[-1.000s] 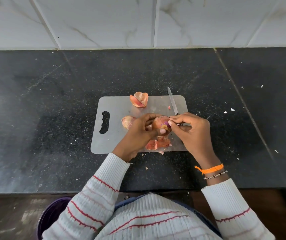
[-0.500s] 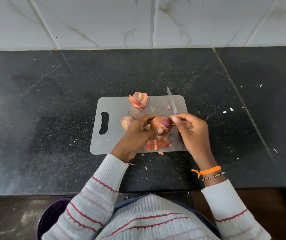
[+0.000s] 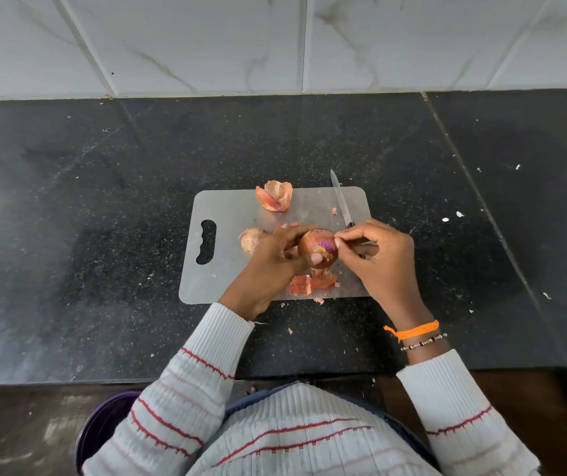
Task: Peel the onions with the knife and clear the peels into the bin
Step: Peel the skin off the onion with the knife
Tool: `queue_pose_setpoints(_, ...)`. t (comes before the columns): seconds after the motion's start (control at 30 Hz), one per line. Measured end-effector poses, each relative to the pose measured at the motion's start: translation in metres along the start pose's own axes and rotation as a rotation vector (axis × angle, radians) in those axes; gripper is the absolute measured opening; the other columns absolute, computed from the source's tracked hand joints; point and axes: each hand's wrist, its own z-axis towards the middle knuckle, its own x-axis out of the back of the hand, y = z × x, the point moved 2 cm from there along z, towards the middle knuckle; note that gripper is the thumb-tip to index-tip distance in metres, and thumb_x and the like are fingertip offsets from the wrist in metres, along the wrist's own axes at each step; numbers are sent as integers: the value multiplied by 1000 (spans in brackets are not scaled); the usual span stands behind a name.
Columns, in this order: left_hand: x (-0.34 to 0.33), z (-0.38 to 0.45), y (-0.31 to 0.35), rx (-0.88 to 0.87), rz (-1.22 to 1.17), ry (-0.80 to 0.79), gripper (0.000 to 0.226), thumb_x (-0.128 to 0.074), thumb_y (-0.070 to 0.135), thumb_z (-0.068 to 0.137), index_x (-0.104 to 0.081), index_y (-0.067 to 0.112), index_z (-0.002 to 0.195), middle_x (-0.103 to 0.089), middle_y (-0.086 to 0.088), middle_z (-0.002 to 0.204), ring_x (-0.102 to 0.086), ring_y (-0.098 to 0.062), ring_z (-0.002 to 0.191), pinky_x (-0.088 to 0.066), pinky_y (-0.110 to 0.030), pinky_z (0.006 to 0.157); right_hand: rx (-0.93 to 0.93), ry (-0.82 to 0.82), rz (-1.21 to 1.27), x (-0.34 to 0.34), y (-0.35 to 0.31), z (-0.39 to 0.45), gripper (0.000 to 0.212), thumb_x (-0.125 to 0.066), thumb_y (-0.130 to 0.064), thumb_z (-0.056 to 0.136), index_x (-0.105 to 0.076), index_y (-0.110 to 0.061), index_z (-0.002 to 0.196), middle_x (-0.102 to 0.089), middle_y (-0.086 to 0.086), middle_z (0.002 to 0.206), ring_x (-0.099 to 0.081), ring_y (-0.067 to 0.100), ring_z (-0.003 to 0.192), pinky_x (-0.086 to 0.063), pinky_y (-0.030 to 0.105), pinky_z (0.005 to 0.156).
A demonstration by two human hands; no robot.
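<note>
My left hand (image 3: 268,266) grips a small onion (image 3: 318,247) above the grey cutting board (image 3: 227,269); brown skin covers most of it and a purple patch shows. My right hand (image 3: 378,259) pinches the skin at the onion's right side with thumb and forefinger. The knife (image 3: 341,200) lies on the board with its blade pointing away; its handle is hidden under my right hand. A second onion (image 3: 252,238) sits on the board behind my left hand. Peels (image 3: 274,196) lie at the board's far edge, and more peels (image 3: 311,282) at its near edge.
The board lies on a black stone counter (image 3: 103,235) with a white tiled wall (image 3: 206,42) behind. Small peel scraps (image 3: 452,217) dot the counter to the right. A dark purple bin (image 3: 103,427) stands on the floor at lower left, partly hidden by my sleeve.
My right hand's fingertips have shifted slightly along the onion's right side, still picking at the skin. My left hand keeps the same grip. The knife has not moved.
</note>
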Motion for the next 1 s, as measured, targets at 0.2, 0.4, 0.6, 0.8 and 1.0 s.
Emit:
queue_pose_setpoints(0.2,-3,-1,-1,36,-126,-30,37,-63,4,84,-56,19,117,-58,-9,124,-56,-26,116,-52,-33,90,-255,54,188,2,6,-1,18,-65,5,80,-69,-12,84,-70,-2,82,-67,8,79,-53,18,71)
queue_pose_setpoints(0.4,-2,0,-1,25,-176,-15,42,-64,7,84,-54,19,123,-53,-12,130,-56,-27,117,-54,-32,85,-245,35,240,-8,-6,-3,13,-69,-12,81,-65,-17,92,-65,-4,97,-61,5,91,-52,19,76)
queue_pose_setpoints(0.6,-5,-3,-2,40,-222,-35,37,-62,4,85,-55,19,118,-50,-15,131,-54,-28,120,-50,-39,97,-359,73,256,-12,3,-3,9,-65,-15,87,-66,-23,85,-68,-3,88,-65,10,85,-55,33,77)
queue_pose_setpoints(0.8,-5,-5,3,48,-358,-43,45,-56,-5,86,-49,12,128,-51,-14,131,-58,-29,115,-54,-31,88,-346,90,239,-5,-1,-4,9,-63,-9,87,-68,-16,88,-70,-3,87,-67,7,86,-54,22,74)
queue_pose_setpoints(1.0,-4,-4,5,39,-336,-20,44,-56,-6,85,-52,14,125,-57,-10,125,-63,-21,102,-57,-28,80,-192,63,150,-5,-9,-4,11,-73,-7,78,-71,-6,89,-69,-1,88,-66,2,87,-54,14,69)
